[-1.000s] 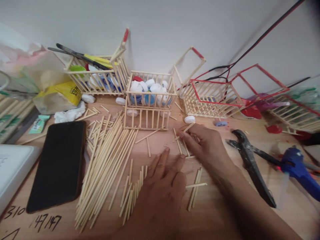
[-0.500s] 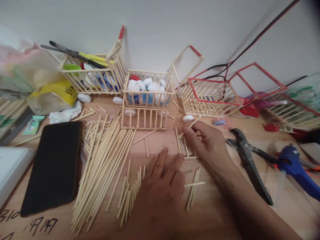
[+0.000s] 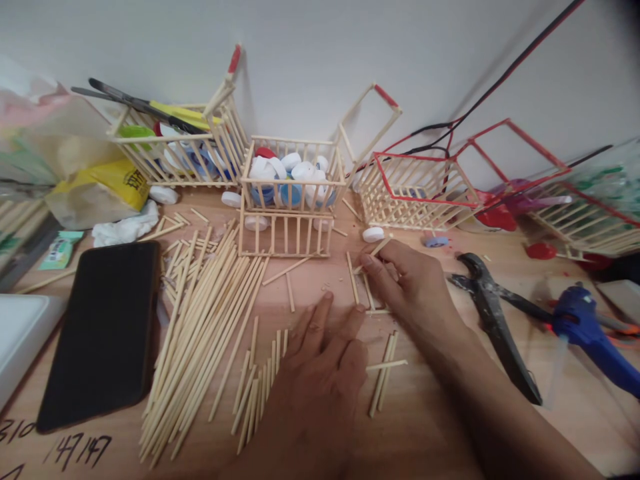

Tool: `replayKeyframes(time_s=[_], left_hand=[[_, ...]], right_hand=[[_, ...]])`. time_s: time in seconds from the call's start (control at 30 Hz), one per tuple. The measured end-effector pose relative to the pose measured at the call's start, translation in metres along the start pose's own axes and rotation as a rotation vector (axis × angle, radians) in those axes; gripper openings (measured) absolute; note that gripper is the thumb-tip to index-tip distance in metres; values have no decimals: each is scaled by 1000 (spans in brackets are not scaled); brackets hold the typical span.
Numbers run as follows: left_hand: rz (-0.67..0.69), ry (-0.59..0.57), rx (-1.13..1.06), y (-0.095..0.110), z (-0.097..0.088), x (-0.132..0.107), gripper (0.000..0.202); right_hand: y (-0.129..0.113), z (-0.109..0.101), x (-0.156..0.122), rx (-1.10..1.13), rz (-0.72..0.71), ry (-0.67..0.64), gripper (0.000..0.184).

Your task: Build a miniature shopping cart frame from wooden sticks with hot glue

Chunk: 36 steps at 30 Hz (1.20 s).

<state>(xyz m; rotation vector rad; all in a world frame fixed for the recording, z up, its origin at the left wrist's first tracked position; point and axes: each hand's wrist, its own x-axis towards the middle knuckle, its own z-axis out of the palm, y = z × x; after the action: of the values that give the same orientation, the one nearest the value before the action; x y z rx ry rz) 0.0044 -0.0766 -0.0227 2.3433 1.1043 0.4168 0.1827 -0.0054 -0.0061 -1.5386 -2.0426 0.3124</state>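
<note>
While most of the print around the work is too blurred to read, two handwritten figures stand out in black on the wooden desk (image 3: 415,413): "147147" (image 3: 77,451) near the lower left, and "310" (image 3: 15,430) at the left edge. Dark characters mark the yellow packet (image 3: 107,183), but I cannot make them out; lettering on the small green-and-white sachet (image 3: 61,250) is equally unclear.

The right hand (image 3: 407,270) comes in from the lower right, forearm slanting up and leftward, its wrist low, thumb and index finger pinched on a thin stick (image 3: 381,245). That stick tilts across the fingertips above a small group of short sticks (image 3: 353,279) lying on the desk; whether its lower end touches them I cannot tell.

The left hand (image 3: 325,367) lies palm down with fingers spread and pointing away from the body, one fingertip just beside those short sticks. Nothing shows in its grasp, though its underside is hidden. Next to it lie cut pieces (image 3: 255,400), then a fan of long sticks (image 3: 200,340) and a dark phone (image 3: 100,327).
</note>
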Motion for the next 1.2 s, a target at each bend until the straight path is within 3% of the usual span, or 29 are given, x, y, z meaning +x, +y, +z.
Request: replayKeyframes(time_s=[0.73, 1.2], left_hand=[[29, 57, 24, -2, 7, -3, 25], [30, 169, -52, -2, 6, -6, 22]], right_hand=[[6, 6, 1, -14, -165, 12, 26], [5, -2, 3, 22, -106, 37, 25]])
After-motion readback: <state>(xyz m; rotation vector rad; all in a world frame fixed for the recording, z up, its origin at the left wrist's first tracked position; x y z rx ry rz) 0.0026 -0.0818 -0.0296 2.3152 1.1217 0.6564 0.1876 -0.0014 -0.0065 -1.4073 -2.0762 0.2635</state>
